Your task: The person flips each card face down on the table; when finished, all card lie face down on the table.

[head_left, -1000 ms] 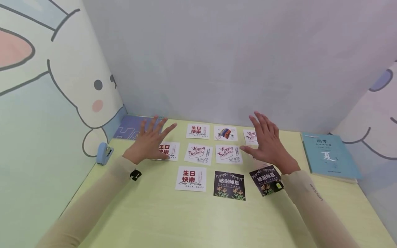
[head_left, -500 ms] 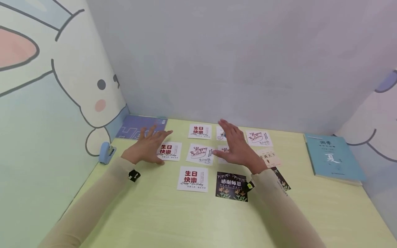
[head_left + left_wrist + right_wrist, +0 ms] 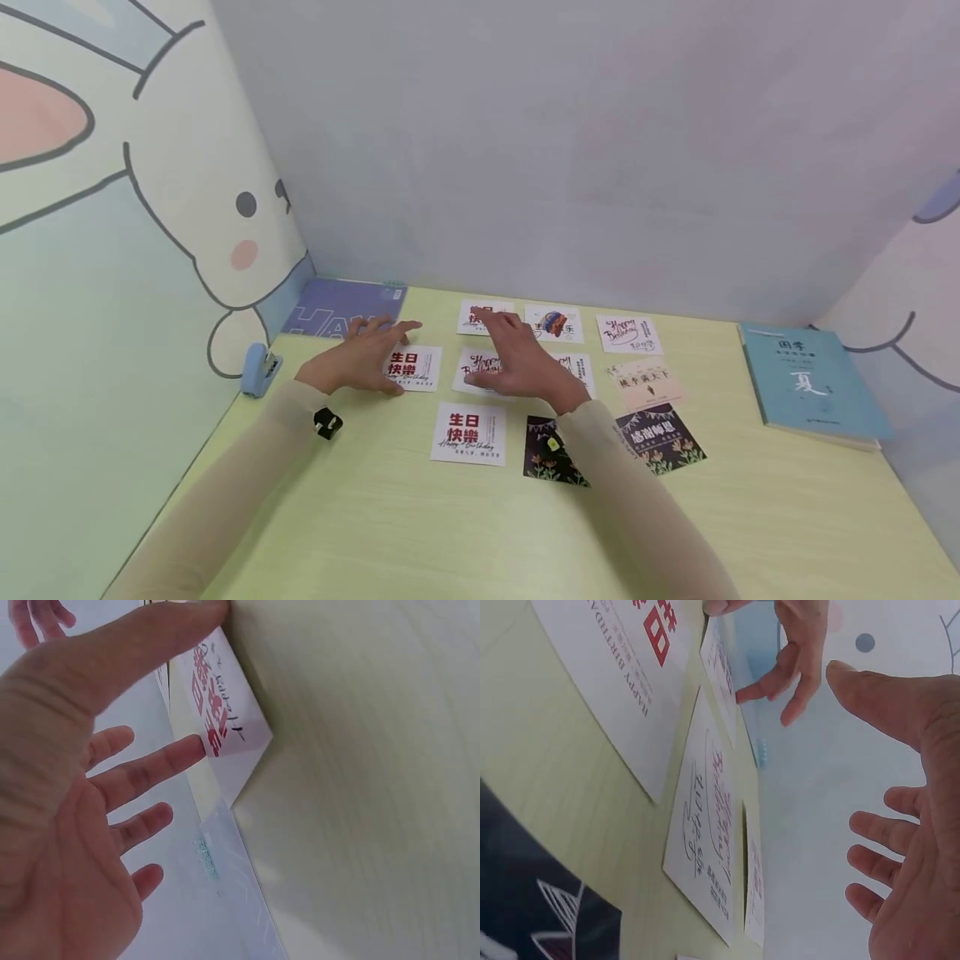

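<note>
My left hand (image 3: 358, 358) hovers at a white card with red Chinese lettering (image 3: 412, 368), left in the middle row. In the left wrist view, thumb and fingers are spread apart, with the thumb and one fingertip overlapping that card (image 3: 217, 705). My right hand (image 3: 521, 362) hangs over the "Happy Birthday" card (image 3: 471, 375) beside it, hiding part of it. Its fingers are loosely extended and hold nothing, as the right wrist view shows, with that card (image 3: 705, 825) lying flat below. A second red-lettered card (image 3: 468, 433) lies nearer, and a dark flower card (image 3: 551, 462) is partly under the right sleeve.
More cards lie in rows, including a rainbow-coloured one (image 3: 553, 323), a pinkish one (image 3: 647, 383) and a tilted dark one (image 3: 660, 437). A purple booklet (image 3: 330, 307) and a blue stapler (image 3: 260, 369) are at left, a teal book (image 3: 813, 383) at right. Walls enclose the table (image 3: 465, 533).
My right hand has swept left from over the right-hand cards to the middle, uncovering those cards. The left hand stays by its card, with its fingers a little lower.
</note>
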The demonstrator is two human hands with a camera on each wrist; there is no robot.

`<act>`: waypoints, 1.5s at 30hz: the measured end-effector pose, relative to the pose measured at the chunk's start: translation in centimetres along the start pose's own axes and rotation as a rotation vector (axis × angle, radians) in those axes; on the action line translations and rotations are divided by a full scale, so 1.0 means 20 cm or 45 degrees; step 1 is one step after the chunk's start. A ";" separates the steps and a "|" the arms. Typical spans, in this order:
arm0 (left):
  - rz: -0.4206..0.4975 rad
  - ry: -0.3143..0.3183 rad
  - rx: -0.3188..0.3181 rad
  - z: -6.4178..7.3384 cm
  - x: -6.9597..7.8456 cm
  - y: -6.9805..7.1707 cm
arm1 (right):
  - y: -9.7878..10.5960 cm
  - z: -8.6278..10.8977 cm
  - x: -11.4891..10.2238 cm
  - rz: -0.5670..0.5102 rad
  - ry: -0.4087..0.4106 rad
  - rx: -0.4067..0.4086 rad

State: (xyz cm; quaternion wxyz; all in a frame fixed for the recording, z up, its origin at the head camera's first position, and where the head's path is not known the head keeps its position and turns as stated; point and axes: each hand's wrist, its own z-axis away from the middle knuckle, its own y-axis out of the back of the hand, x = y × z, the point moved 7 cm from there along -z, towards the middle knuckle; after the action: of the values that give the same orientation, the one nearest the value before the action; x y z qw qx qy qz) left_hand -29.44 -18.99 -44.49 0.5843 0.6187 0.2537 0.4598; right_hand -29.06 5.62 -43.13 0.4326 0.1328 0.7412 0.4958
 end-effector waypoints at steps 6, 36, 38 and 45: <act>0.096 -0.057 -0.024 -0.01 0.02 0.00 | -0.05 -0.03 -0.02 -0.001 -0.004 -0.027; -0.003 -0.233 0.115 0.01 0.13 0.03 | -0.07 -0.03 -0.02 -0.024 -0.018 -0.037; -0.003 -0.241 0.121 0.01 0.14 0.03 | -0.07 -0.02 -0.02 -0.026 -0.019 -0.041; 0.006 -0.227 0.125 0.02 0.15 0.04 | -0.08 -0.02 -0.02 -0.018 -0.007 -0.042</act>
State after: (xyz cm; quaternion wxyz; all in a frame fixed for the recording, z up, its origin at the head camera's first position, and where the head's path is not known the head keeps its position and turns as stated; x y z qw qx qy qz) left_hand -27.99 -16.76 -42.97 0.5726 0.6855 0.2214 0.3913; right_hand -28.88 4.37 -44.23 0.4403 0.1220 0.7326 0.5046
